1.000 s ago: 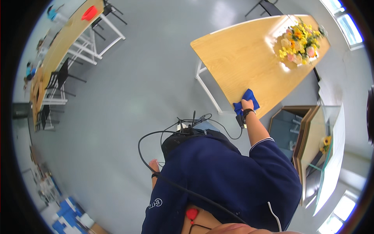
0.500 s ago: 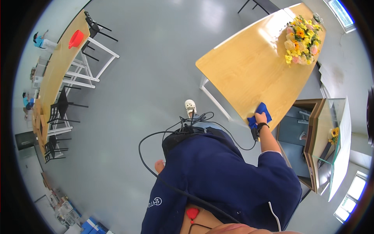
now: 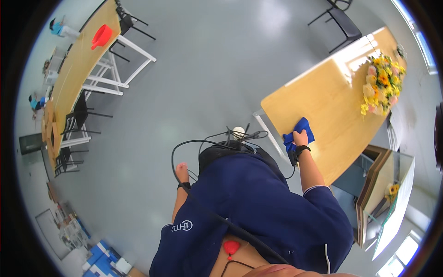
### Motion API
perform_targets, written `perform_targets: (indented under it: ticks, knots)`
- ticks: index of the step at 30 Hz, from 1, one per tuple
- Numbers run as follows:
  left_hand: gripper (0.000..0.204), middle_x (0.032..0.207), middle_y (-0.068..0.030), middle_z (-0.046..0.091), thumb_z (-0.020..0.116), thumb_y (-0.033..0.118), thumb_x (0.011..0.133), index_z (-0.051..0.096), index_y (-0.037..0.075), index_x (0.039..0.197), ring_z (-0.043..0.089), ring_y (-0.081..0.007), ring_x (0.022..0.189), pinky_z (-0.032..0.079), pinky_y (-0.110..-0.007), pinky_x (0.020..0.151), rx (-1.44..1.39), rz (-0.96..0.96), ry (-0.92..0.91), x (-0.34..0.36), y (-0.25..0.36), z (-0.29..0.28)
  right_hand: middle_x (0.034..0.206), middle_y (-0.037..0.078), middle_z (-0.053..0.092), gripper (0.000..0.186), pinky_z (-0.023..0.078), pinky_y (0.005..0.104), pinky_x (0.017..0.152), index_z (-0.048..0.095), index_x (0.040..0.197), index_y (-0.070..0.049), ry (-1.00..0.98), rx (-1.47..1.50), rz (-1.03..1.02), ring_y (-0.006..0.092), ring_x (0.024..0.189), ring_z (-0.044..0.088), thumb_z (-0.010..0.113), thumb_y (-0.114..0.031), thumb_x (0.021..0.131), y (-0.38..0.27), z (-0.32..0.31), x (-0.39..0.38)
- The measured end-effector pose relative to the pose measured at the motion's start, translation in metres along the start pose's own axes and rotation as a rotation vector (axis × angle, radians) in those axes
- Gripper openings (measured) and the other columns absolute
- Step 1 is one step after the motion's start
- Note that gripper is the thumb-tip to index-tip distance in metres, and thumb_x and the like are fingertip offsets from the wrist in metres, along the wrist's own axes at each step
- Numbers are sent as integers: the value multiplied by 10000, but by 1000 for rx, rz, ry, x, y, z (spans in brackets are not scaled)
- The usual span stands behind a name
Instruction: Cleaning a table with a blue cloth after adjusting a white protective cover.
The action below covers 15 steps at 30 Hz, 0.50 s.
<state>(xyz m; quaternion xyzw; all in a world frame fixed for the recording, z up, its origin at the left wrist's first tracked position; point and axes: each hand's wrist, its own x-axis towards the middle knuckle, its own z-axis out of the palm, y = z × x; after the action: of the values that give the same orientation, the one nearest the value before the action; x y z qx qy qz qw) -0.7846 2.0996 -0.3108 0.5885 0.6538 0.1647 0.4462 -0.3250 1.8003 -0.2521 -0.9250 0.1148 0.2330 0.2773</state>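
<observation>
My right hand [image 3: 300, 138] is closed over a crumpled blue cloth [image 3: 303, 125], pressed on the wooden tabletop [image 3: 323, 111] near its left edge. A dark watch or band circles that wrist. A small black device [image 3: 292, 158] with a cable hangs beside the wrist. My left hand [image 3: 181, 171] hangs at my left side over the floor, holding nothing I can see. Its fingers look loose, though they are small in the view.
Yellow and pink flowers [image 3: 382, 85] lie at the table's far right. A glass-topped wooden cabinet [image 3: 374, 189] stands right of me. Black cables [image 3: 230, 138] hang at my waist. A black chair [image 3: 344, 25] is beyond the table. Another long table [image 3: 76, 64] bears a red pan-shaped thing [image 3: 102, 35].
My right hand and the blue cloth have shifted left and farther along the tabletop, away from its near corner. My left hand and forearm have come more into view. The whole view has turned.
</observation>
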Motion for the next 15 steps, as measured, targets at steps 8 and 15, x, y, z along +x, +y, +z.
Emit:
perform_targets:
  ticks: [8, 15]
  knots:
    - [149, 694, -67, 632, 521, 125, 806, 616, 18, 765, 597, -158, 629, 460, -292, 582, 175, -52, -48, 83, -74, -29, 938, 218, 603, 404, 558, 322, 514, 507, 1012, 70, -40, 85, 27, 287, 666, 653, 592, -205, 730, -74, 44, 12]
    - [187, 800, -98, 642, 486, 99, 823, 606, -32, 878, 620, -181, 722, 506, -286, 612, -53, -262, -112, 191, 22, -39, 913, 192, 594, 428, 537, 314, 454, 503, 1061, 76, 176, 305, 144, 258, 648, 632, 576, -184, 729, -85, 84, 19]
